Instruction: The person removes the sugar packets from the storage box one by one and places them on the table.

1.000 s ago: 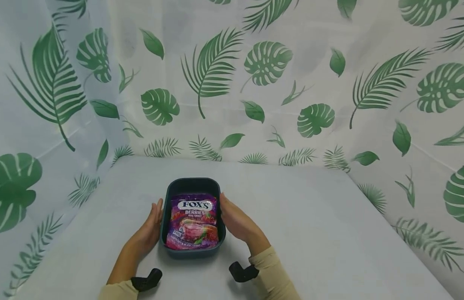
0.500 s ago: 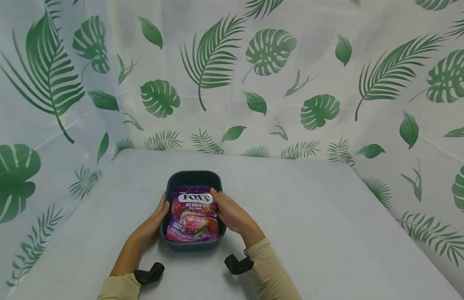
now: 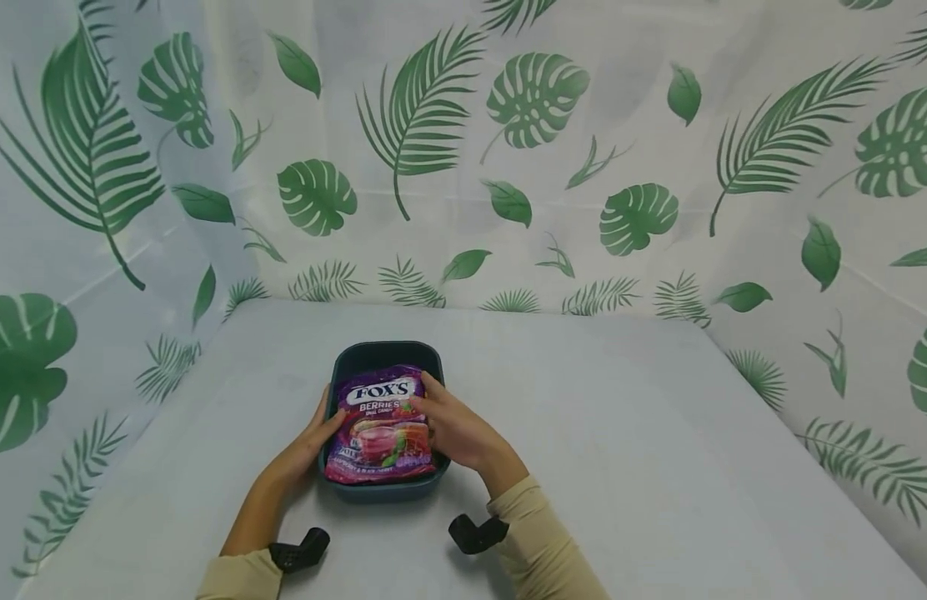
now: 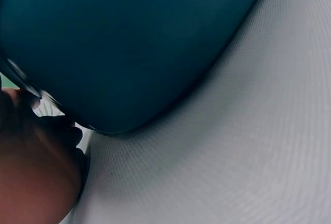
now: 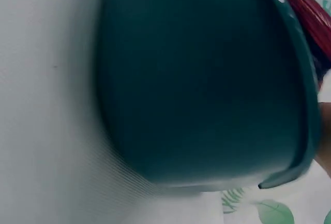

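A dark teal rectangular container stands on the white table, left of centre in the head view. In it lies a purple-pink FOX'S Berries candy bag, tilted with its right side raised. My right hand reaches over the right rim and pinches the bag's right edge, thumb on its front. My left hand holds the left wall, fingers along the outside and thumb over the rim at the bag's edge. The container's side fills much of the left wrist view. In the right wrist view, the bag shows above the rim.
The white tabletop spreads around the container. A leaf-printed white curtain encloses the table at the back and both sides. Black wrist-worn devices sit at both cuffs, close over the table.
My hands have shifted from the container's outer walls onto its rims. The right hand has gone in and taken the bag's right edge. The bag has turned and lifted slightly on the right.
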A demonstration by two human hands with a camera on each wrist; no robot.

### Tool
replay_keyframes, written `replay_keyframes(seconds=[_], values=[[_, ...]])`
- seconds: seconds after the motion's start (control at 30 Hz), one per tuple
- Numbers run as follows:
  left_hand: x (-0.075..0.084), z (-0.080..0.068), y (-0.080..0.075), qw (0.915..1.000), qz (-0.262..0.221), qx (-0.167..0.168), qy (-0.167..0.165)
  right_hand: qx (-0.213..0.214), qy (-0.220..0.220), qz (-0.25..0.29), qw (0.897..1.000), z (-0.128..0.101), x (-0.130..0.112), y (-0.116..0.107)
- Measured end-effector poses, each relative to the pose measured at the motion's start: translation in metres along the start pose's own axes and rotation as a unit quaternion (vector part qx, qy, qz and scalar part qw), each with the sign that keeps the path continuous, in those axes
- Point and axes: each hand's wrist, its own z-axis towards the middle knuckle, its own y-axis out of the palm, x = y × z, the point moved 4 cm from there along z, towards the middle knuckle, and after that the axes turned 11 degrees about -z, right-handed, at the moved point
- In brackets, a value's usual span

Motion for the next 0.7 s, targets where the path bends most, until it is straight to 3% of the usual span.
replay_keyframes(seconds=[0.33,0.7], values=[[0.0,0.002,0.0,0.9999,-0.003,-0.007,0.01,0.033,0.04,-0.011,0.999,0.006,0.016,0.016],[-0.002,0.001,0.0,1.0,-0.007,-0.006,0.003,0.063,0.035,-0.032,0.997,0.004,0.014,0.013]])
